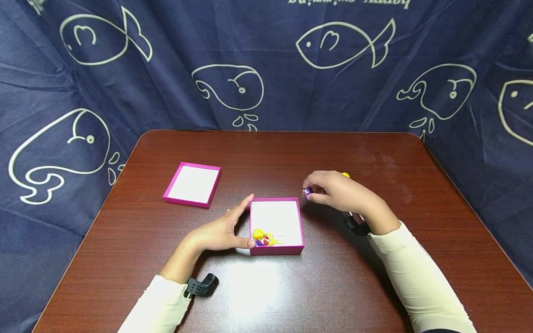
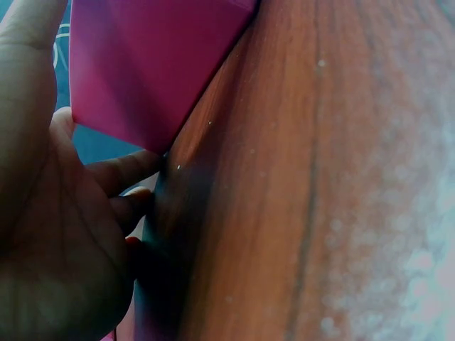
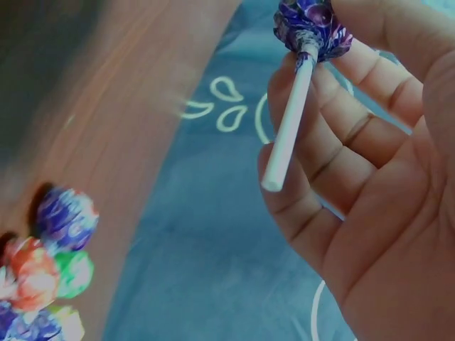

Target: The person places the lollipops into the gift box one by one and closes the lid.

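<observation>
1. Two bare hands in the head view: left hand (image 1: 220,233) at the pink box (image 1: 276,250), right hand (image 1: 339,189) to the right of it, above the counter (image 1: 258,298).
2. With right fingers curled nearly closed, pinches a purple-wrapped lollipop (image 3: 313,28) by its head; reveals its white stick in the right wrist view, just a bit of wrapper in the head view.
3. With left fingers and thumb spread wide, braces the left side of the box at its near and far corners.
4. In the left wrist view, shows only pink outer surfaces of the box; in the head view, its white inside, with bunched lollipops (image 1: 258,234) in the near left corner.
5. On the counter in the right wrist view: a blurred candy cluster (image 3: 67,217), purple, orange and green.
6. Left of the box, whole only in the head view: a shallow pink tray (image 1: 193,184).
</observation>
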Demonstrator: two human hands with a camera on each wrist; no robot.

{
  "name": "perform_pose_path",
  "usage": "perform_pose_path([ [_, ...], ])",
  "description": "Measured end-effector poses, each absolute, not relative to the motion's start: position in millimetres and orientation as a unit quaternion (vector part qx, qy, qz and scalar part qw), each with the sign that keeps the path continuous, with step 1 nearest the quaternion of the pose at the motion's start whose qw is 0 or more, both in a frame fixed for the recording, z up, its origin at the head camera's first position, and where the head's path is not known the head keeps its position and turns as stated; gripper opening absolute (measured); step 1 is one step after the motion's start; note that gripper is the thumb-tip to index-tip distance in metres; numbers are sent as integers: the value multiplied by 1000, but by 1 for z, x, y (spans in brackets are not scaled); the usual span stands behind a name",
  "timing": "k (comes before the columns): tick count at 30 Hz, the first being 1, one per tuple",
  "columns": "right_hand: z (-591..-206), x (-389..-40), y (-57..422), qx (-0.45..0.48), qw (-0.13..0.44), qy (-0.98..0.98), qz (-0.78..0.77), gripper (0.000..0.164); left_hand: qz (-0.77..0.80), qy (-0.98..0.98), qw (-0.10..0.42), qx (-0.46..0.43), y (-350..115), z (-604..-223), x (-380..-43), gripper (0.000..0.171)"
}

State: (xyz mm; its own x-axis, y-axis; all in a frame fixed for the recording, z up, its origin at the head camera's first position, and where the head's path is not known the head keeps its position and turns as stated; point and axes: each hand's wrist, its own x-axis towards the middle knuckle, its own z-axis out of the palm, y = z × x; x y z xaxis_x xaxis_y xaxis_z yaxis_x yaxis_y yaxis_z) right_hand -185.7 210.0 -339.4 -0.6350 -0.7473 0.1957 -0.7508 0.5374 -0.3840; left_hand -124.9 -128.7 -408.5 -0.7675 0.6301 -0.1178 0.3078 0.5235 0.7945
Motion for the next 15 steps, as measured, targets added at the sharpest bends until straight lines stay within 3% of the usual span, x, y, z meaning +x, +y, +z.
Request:
perform_pose_path([
  [15,-328,-169,177,470,-21,-852,229,13,403,850,193,278,-129,-410,-125,113],
])
